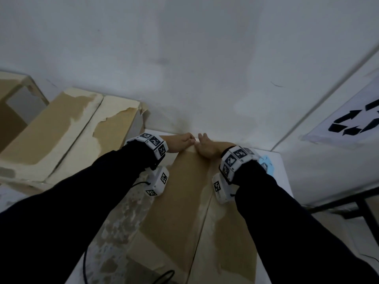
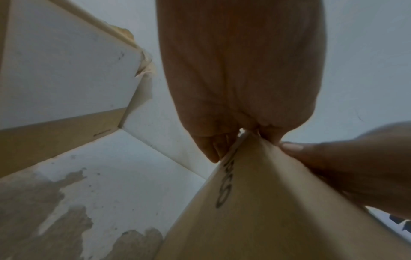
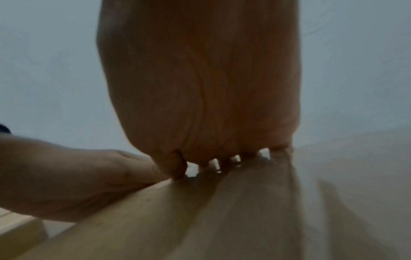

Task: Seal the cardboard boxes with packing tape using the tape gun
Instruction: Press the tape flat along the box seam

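A brown cardboard box (image 1: 180,201) lies in front of me with its flaps down and the seam (image 1: 202,228) running away from me. Both hands are at its far edge, close together. My left hand (image 1: 185,139) curls its fingers over that edge and pinches it, as the left wrist view (image 2: 242,135) shows. My right hand (image 1: 205,145) hooks its fingers over the same edge (image 3: 222,163), its thumb (image 2: 291,146) beside the left hand. A light blue object (image 1: 265,162) peeks out behind my right wrist. I cannot make out a tape gun or tape.
Two more worn cardboard boxes (image 1: 71,136) stand at the left, one with open flaps (image 1: 14,103). A white wall is just behind the box. A white panel with a recycling symbol (image 1: 348,124) leans at the right. A black cable (image 1: 162,276) lies near me.
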